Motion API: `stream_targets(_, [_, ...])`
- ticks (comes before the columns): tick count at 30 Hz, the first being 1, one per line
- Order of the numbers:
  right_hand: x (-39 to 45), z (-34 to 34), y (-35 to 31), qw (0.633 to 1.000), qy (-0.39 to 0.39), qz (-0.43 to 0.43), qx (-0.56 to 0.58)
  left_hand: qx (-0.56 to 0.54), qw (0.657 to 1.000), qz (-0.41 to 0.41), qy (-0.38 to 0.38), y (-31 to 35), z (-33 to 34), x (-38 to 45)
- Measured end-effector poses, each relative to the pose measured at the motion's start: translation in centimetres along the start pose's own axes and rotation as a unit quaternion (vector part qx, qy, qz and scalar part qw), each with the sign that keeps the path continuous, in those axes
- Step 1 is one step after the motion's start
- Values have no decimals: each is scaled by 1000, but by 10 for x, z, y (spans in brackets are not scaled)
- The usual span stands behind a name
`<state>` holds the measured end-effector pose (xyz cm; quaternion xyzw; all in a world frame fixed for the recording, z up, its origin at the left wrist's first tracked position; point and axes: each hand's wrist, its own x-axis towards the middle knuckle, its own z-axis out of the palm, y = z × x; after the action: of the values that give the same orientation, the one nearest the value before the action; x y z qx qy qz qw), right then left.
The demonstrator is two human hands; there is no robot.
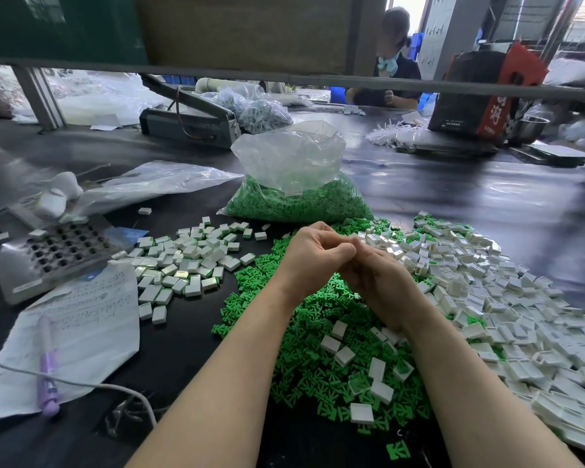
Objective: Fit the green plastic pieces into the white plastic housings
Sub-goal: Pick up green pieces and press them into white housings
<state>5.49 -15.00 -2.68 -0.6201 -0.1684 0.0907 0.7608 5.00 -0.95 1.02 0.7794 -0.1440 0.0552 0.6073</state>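
Note:
A heap of green plastic pieces (321, 336) lies on the black table in front of me, with a few white housings (343, 354) scattered on top. A wide pile of empty white housings (507, 298) spreads to the right. A smaller pile of white housings (186, 261) lies to the left, some showing green. My left hand (313, 255) and my right hand (377, 276) meet above the green heap. Their backs face me, the fingers are curled inward and the fingertips touch. Whatever is between the fingers is hidden.
An open clear bag of green pieces (298, 194) stands behind my hands. At the left are a metal jig plate with square holes (53, 255), a written paper (78, 332), a purple pen (48, 383) and a white cable (81, 385). A person sits across the table.

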Motion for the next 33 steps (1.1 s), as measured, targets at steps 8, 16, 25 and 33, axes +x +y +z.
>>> stream_targets(8, [0,0,0,1000,-8,0,-8,2,1000,0,-3,-2,-1,1])
stream_targets(16, [1,-2,0,1000,-8,2,-10,3,1000,3,-9,-2,-1,1])
stream_targets(25, [0,8,-5,999,17,8,30,-5,999,14,-30,-3,-4,2])
stream_targets(33, [1,4,-3,992,72,-4,-105,-4,999,16,-35,-5,-9,3])
